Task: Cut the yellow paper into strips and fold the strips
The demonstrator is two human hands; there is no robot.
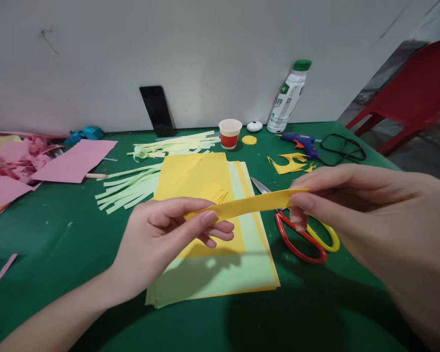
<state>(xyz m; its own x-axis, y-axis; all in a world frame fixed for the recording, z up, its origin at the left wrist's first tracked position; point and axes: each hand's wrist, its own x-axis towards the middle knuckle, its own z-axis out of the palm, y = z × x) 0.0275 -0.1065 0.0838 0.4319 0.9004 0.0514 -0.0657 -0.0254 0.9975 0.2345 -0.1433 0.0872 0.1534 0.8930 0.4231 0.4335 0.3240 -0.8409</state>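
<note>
A yellow paper strip (254, 203) is stretched level between my two hands. Its left end is pinched by the thumb and fingers of my left hand (165, 234). My right hand (366, 210) pinches the other end between thumb and forefinger. Beneath the strip lies a stack of pale green paper (212, 276), topped by yellow sheets (194, 176) with a few thin yellow slivers on them. Scissors (300, 239) with one red and one yellow handle rest on the table, partly hidden behind my right hand.
Fringed pale green paper (132, 188) and pink paper (77, 159) lie leftward. Along the wall stand a phone (157, 110), a paper cup (230, 134) and a leaning bottle (288, 100). A blue glue gun (302, 143) and yellow scraps (288, 164) lie at the right.
</note>
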